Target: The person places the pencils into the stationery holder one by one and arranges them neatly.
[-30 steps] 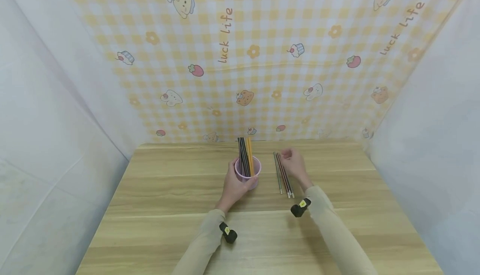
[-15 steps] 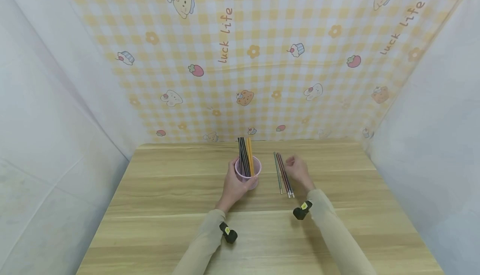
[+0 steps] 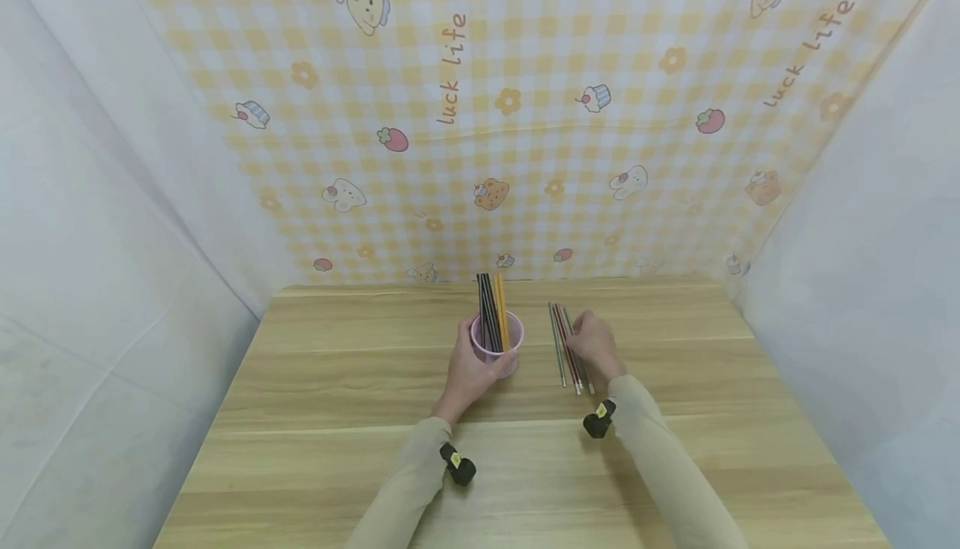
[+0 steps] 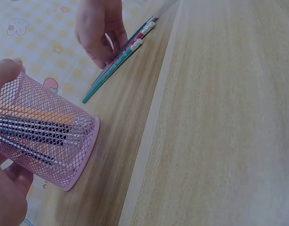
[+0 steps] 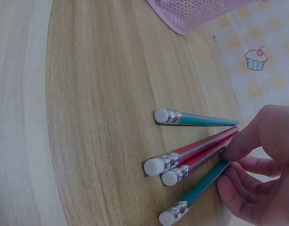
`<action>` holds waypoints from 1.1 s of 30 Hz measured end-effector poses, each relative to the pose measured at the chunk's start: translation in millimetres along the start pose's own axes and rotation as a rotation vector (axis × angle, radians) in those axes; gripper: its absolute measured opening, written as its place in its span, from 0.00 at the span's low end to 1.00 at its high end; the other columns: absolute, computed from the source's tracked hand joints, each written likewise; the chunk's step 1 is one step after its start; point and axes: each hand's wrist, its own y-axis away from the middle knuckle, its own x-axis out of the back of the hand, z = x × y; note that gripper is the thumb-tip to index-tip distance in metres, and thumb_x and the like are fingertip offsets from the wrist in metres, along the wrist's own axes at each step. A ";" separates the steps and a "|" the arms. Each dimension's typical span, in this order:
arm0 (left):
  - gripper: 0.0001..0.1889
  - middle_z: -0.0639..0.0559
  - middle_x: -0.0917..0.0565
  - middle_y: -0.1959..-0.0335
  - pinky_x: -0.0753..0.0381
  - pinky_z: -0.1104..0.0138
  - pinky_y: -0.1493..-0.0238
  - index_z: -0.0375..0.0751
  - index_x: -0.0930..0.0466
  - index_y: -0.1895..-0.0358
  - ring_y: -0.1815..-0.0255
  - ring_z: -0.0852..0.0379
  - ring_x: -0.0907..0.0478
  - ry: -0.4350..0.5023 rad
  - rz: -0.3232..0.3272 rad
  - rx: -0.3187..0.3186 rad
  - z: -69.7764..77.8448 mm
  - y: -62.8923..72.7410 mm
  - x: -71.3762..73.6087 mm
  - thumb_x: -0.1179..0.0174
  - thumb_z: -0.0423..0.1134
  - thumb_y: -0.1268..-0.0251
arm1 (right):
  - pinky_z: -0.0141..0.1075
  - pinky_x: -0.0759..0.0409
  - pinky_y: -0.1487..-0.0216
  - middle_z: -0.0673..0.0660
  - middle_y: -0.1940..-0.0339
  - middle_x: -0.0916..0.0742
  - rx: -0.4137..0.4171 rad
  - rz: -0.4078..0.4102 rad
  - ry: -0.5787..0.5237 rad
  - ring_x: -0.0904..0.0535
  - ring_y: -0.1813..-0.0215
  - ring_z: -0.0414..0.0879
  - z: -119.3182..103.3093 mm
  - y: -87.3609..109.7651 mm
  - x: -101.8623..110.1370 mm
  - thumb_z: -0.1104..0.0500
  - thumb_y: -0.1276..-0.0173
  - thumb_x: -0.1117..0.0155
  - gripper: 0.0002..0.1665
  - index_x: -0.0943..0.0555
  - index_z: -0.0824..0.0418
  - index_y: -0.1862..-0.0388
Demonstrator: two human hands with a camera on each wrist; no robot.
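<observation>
My left hand (image 3: 468, 370) grips a pink mesh pencil cup (image 4: 50, 101), fingers on one side and thumb on the other. Black pencils (image 3: 489, 307) and yellow pencils (image 3: 501, 303) stand in it, leaning toward the back. To the right of the cup, my right hand (image 3: 596, 345) pinches a green pencil (image 5: 201, 186) between thumb and fingers, its white eraser pointing toward the front. Beside that pencil lie two red pencils (image 5: 194, 150) close together and another green pencil (image 5: 201, 120). The right fingers hide the far part of the pinched pencil.
All of this is on a wood-grain table (image 3: 337, 382). A yellow checked cloth (image 3: 555, 141) with cartoon prints hangs behind the table's back edge. White sheets (image 3: 97, 241) enclose the left and right sides. Each sleeve carries a small black wrist camera (image 3: 459, 467).
My right hand first drew back slightly from the pencils, then came in at the rightmost one. That green pencil has shifted right, apart from the red ones. The left hand and cup stay put.
</observation>
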 end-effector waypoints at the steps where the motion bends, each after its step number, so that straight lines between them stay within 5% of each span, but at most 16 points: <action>1: 0.51 0.41 0.29 0.28 0.27 0.49 0.28 0.42 0.45 0.23 0.29 0.42 0.28 0.002 0.000 -0.004 0.0 0.1 -0.2 0.22 0.45 0.48 | 0.46 0.15 0.55 0.68 0.52 0.16 -0.003 0.000 0.012 0.19 0.55 0.57 -0.1 -0.6 0.3 0.64 0.37 0.35 0.23 0.26 0.72 0.46; 11: 0.51 0.42 0.30 0.28 0.28 0.49 0.27 0.44 0.44 0.23 0.28 0.43 0.29 0.021 0.002 0.021 4.0 0.8 0.4 0.22 0.45 0.49 | 0.34 0.22 0.72 0.61 0.69 0.18 -0.013 -0.068 0.149 0.22 0.69 0.50 -6.0 2.5 8.9 0.62 0.37 0.33 0.15 0.26 0.70 0.57; 19: 0.52 0.42 0.29 0.28 0.29 0.50 0.27 0.44 0.45 0.23 0.27 0.44 0.29 0.005 -0.001 0.029 4.0 1.0 0.9 0.22 0.46 0.49 | 0.31 0.29 0.78 0.55 0.76 0.22 0.013 -0.102 0.115 0.27 0.76 0.45 -10.6 6.5 21.1 0.62 0.36 0.32 0.13 0.26 0.68 0.64; 23: 0.52 0.40 0.30 0.28 0.29 0.49 0.27 0.43 0.45 0.23 0.28 0.42 0.30 -0.001 0.006 0.022 2.1 0.0 1.2 0.22 0.46 0.49 | 0.34 0.20 0.73 0.60 0.70 0.15 0.067 -0.074 0.052 0.20 0.73 0.47 -19.3 5.4 32.1 0.62 0.33 0.34 0.17 0.23 0.74 0.52; 26: 0.52 0.39 0.30 0.28 0.28 0.48 0.27 0.42 0.45 0.24 0.28 0.41 0.30 0.002 0.007 0.012 1.3 -0.4 1.2 0.22 0.46 0.49 | 0.43 0.14 0.60 0.68 0.57 0.13 0.114 -0.044 -0.006 0.15 0.60 0.56 -30.1 5.0 41.5 0.62 0.32 0.36 0.26 0.29 0.76 0.41; 29: 0.52 0.40 0.29 0.28 0.28 0.49 0.27 0.42 0.45 0.24 0.28 0.42 0.29 0.000 0.005 0.010 0.8 -0.8 0.9 0.22 0.46 0.49 | 0.48 0.13 0.53 0.72 0.50 0.16 0.158 -0.018 -0.056 0.17 0.52 0.62 -41.2 5.1 49.8 0.61 0.32 0.36 0.29 0.32 0.75 0.38; 33: 0.52 0.40 0.29 0.28 0.28 0.48 0.27 0.42 0.44 0.24 0.28 0.42 0.29 0.005 0.009 0.003 0.4 -0.3 0.1 0.21 0.46 0.49 | 0.47 0.13 0.55 0.69 0.51 0.16 0.218 0.026 -0.093 0.16 0.53 0.61 -54.7 6.3 56.6 0.61 0.32 0.36 0.28 0.32 0.72 0.38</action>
